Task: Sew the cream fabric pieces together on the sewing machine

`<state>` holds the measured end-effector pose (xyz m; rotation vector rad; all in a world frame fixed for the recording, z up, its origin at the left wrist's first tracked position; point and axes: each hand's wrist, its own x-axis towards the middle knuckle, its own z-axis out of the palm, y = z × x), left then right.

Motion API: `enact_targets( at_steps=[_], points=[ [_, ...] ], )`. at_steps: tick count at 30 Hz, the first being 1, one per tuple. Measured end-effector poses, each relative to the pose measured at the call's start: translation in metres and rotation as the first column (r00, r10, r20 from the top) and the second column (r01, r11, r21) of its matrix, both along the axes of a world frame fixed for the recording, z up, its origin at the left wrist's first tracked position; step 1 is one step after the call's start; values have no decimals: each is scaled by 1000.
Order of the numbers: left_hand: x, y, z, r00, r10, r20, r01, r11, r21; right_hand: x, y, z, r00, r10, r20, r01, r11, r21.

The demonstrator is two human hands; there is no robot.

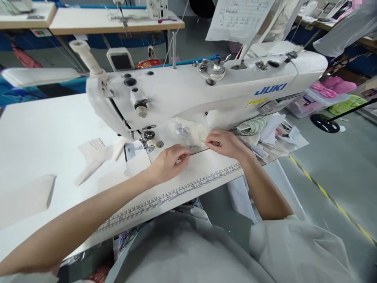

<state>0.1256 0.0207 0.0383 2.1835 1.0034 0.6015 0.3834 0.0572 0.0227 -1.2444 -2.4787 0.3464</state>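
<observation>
My right hand [226, 144] pinches the lower edge of a small cream fabric piece [198, 131] under the arm of a white sewing machine [188, 88]. To its left, my left hand [170, 162] rests over the front of the machine bed with its fingertips closed together; what they hold, if anything, is too small to make out. The presser foot and needle area [149, 138] sits just beyond my left hand. Left of the needle lies a cream fabric piece with strips [96, 155].
A larger pale fabric panel [28, 198] lies at the table's left. A printed ruler [176, 193] runs along the front edge. At the right are a coil of pale green cord [253, 125] and scraps [284, 139]. A written sheet [238, 19] hangs behind the machine.
</observation>
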Motion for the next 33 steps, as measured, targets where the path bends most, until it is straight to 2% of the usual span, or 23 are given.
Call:
enact_targets(
  at_steps=[1, 3, 5, 11, 16, 19, 24, 27, 30, 31, 33],
  points=[
    [10, 6, 1, 999, 49, -14, -51, 988, -145, 1, 0, -1, 1000, -1, -24, 1, 1000, 3],
    [29, 16, 5, 991, 124, -38, -130, 925, -357, 3, -1, -3, 997, -9, -72, 10, 1000, 8],
    [44, 24, 7, 985, 164, -51, -169, 880, -444, 5, -1, -5, 994, -20, -108, 21, 1000, 9],
    [72, 38, -1, 982, 178, -67, -189, 867, -461, 9, 0, -12, 983, -23, -184, 28, 999, 26],
    [76, 44, -9, 979, 190, -69, -200, 860, -470, 10, 0, -14, 969, -21, -247, 28, 999, 24],
    [75, 42, -10, 978, 188, -91, -209, 867, -453, 10, -1, -16, 940, -77, -332, 110, 990, 83],
    [73, 32, -3, 956, 241, -166, -283, 906, -313, 7, -1, -17, 895, -184, -405, 287, 935, 209],
    [74, 26, -1, 923, 325, -205, -343, 938, -57, 5, -1, -16, 908, -238, -345, 343, 894, 287],
    [77, 23, -6, 925, 290, -245, -225, 939, 261, 5, -1, -11, 923, -288, -255, 365, 864, 346],
    [79, 23, -8, 933, 267, -241, -184, 930, 319, 5, -3, -7, 929, -291, -230, 360, 857, 369],
    [80, 22, -11, 958, 247, -148, -178, 912, 370, 5, -10, 5, 944, -267, -195, 327, 847, 420]
  ],
)
